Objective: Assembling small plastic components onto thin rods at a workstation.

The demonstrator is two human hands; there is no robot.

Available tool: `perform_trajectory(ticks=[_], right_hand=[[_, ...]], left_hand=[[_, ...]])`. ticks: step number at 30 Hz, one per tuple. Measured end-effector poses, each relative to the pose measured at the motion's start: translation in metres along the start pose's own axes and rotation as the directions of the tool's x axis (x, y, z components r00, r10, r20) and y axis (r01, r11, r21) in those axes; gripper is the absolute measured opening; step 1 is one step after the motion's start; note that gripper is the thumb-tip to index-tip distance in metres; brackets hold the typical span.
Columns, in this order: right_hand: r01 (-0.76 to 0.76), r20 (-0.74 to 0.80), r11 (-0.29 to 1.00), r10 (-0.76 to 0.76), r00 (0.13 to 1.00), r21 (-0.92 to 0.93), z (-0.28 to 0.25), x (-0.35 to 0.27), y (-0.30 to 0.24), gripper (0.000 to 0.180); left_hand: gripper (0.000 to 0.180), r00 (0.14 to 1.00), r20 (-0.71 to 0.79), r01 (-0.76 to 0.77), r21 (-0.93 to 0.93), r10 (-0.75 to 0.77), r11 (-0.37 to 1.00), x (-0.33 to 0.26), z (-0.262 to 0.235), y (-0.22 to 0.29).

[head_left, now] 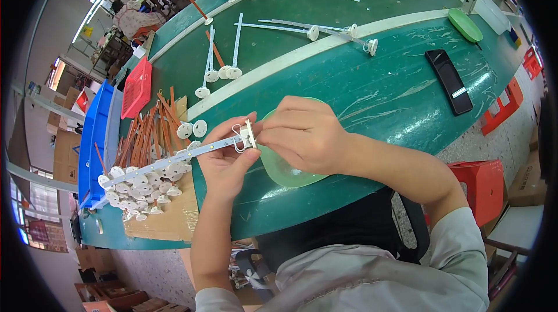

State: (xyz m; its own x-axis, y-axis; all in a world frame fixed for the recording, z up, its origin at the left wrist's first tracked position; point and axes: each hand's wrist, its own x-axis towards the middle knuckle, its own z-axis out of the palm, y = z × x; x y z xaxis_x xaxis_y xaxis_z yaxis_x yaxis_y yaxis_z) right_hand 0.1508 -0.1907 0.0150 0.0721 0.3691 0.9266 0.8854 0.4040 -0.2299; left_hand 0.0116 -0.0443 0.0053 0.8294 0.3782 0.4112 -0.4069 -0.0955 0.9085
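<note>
My left hand (224, 169) is closed round the white round end cap of an LED light strip (174, 162). The narrow strip, dotted with small LEDs, sticks out to the lower left over a heap of similar parts. Thin white wires loop beside the cap (248, 134). My right hand (308, 135) is pinched against the right side of that cap; whatever lies between its fingertips is hidden. Beneath the right hand stands a light green bowl (290, 177), partly covered by the hand, its contents hard to make out.
White-capped brown strips (152, 137) lie heaped on cardboard (165, 222) at left, beside a red basket (138, 88) and blue tray (95, 155). A pale rail (279, 50) crosses the green table, finished strips beyond it. A phone (449, 82) and green dish (465, 25) lie right.
</note>
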Motion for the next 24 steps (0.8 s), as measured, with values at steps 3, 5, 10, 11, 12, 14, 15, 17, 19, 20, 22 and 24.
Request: perform_trajectory(ticks=[3,5,10,11,12,14,15,17,19,20,22,24], right_hand=[[0.005,0.031,0.999,-0.004,1.000,-0.032,0.002,-0.002,-0.003,0.030],[0.034,0.045,0.997,-0.031,0.999,-0.069,0.004,-0.003,-0.004,0.033],[0.036,0.040,0.998,-0.038,0.998,0.045,0.001,0.003,-0.008,0.029],[0.019,0.021,0.994,-0.022,1.000,0.111,0.001,0.004,-0.008,0.026],[0.019,0.021,0.994,-0.021,1.000,0.112,0.001,0.004,-0.008,0.026],[0.011,-0.037,0.990,-0.006,0.999,0.138,0.002,0.005,-0.010,0.022],[0.012,-0.037,0.991,-0.007,0.999,0.137,0.001,0.005,-0.011,0.022],[0.018,-0.041,0.998,-0.016,0.999,0.057,-0.001,0.004,-0.013,0.021],[0.032,-0.060,0.999,-0.031,0.998,0.010,0.002,0.002,-0.014,0.022],[0.044,-0.077,0.998,-0.046,0.996,-0.038,0.003,0.001,-0.014,0.022],[0.035,-0.066,0.998,-0.038,0.997,-0.050,0.002,0.001,-0.015,0.022],[0.025,-0.057,0.998,-0.029,0.998,-0.059,0.002,0.001,-0.015,0.023]], left_hand=[[0.057,1.000,-0.016,0.022,0.016,-0.021,1.000,0.001,-0.001,0.000],[0.060,0.994,-0.066,0.075,-0.127,-0.084,0.989,0.002,-0.002,0.000],[0.062,0.993,0.058,0.117,-0.215,-0.107,0.970,0.000,-0.010,0.005],[0.062,0.988,0.095,0.140,-0.239,-0.121,0.961,0.000,-0.011,0.005],[0.062,0.988,0.094,0.141,-0.239,-0.122,0.961,0.000,-0.012,0.005],[0.061,0.985,0.129,0.142,-0.236,-0.114,0.961,-0.001,-0.015,0.005],[0.061,0.985,0.129,0.141,-0.236,-0.113,0.962,-0.001,-0.014,0.005],[0.060,0.992,0.092,0.111,-0.264,-0.089,0.958,-0.001,-0.009,0.003],[0.058,0.997,0.047,0.075,-0.273,-0.065,0.959,-0.003,0.000,-0.001],[0.056,0.999,0.002,0.040,-0.281,-0.041,0.959,-0.004,0.003,-0.003],[0.056,0.999,-0.009,0.029,-0.289,-0.033,0.957,-0.005,0.004,-0.006],[0.055,0.999,-0.024,0.018,-0.294,-0.026,0.956,-0.006,0.006,-0.007]])
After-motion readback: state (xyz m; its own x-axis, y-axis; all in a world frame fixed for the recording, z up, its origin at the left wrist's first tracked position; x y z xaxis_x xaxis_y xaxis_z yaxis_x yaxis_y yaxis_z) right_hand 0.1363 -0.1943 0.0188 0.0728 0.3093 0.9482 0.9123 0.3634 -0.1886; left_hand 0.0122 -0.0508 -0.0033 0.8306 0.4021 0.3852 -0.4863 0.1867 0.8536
